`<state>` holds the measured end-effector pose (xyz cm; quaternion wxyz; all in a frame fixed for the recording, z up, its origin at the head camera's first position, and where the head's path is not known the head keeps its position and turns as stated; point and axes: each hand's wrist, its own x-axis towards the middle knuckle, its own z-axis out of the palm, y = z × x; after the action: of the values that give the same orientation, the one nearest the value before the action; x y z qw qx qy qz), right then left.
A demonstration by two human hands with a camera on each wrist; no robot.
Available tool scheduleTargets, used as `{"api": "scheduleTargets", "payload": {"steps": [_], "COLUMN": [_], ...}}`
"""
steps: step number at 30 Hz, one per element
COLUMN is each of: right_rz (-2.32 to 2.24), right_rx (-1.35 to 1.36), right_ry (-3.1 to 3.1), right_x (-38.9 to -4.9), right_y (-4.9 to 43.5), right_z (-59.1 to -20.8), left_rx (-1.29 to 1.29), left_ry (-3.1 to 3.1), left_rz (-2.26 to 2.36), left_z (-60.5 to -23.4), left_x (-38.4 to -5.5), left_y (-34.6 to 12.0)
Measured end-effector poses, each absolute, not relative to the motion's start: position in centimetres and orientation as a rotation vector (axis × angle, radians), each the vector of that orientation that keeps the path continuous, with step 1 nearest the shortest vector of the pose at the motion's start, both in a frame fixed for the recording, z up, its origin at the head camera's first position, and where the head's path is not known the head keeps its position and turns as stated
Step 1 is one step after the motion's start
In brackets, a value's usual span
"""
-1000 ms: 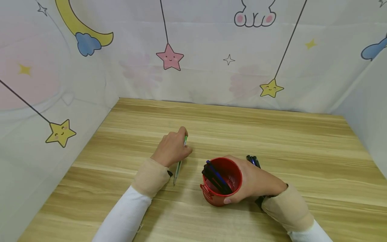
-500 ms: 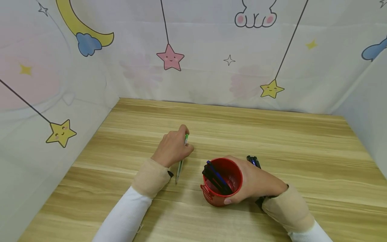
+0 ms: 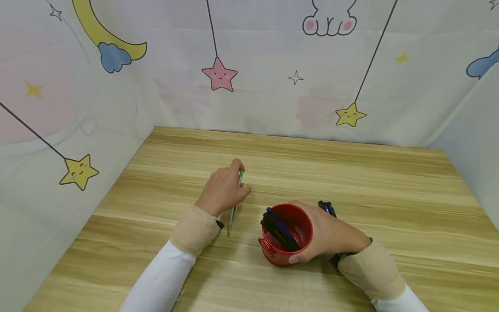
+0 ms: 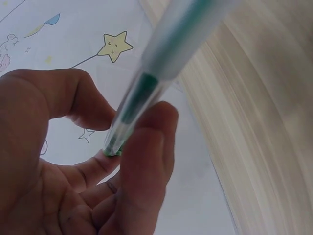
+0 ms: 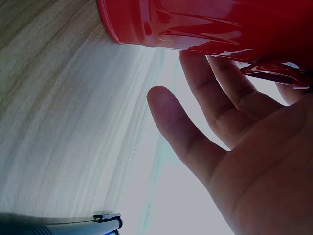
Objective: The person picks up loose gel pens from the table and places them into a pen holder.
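My left hand (image 3: 223,189) pinches a clear-barrelled pen (image 3: 232,219) with green parts, its pointed end slanting back toward me close over the table. In the left wrist view the pen (image 4: 168,51) runs between thumb and fingertips, its near end large before the camera. My right hand (image 3: 326,229) grips a small red bucket (image 3: 280,259) from its right side, thumb near the front rim. Several dark and blue pens (image 3: 280,232) lean inside it toward the left. The right wrist view has the bucket's wall (image 5: 195,24) at the top, fingertips against it, one finger standing off.
More pens (image 3: 326,207) lie on the wooden table (image 3: 351,173) just behind my right hand, partly hidden by it. Their ends (image 5: 83,227) appear low in the right wrist view. A white cloth wall (image 3: 257,108) with printed stars closes off the back and sides.
My left hand has shifted slightly away and to the right, and the pen's pointed end has swung a little right with it. The right hand and the bucket have stayed in place.
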<state>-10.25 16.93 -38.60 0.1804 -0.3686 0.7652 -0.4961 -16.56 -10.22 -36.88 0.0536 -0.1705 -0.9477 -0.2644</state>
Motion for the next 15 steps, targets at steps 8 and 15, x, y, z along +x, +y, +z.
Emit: {"api": "scheduleTargets", "payload": {"steps": [8,15], "right_rz": [-1.401,-1.399], "right_rx": [-1.051,-1.050], "right_ry": [2.166,2.168], "right_x": [-10.27,-10.24], "right_y": [16.91,16.89], "right_z": [-38.64,-38.54], "left_rx": [-0.515,-0.519], "left_ry": [-2.830,-2.798], "left_rz": [-0.817,-0.847], "left_z": [-36.85,-36.75], "left_x": [-16.59,-16.57], "left_y": [-10.12,-10.06]}}
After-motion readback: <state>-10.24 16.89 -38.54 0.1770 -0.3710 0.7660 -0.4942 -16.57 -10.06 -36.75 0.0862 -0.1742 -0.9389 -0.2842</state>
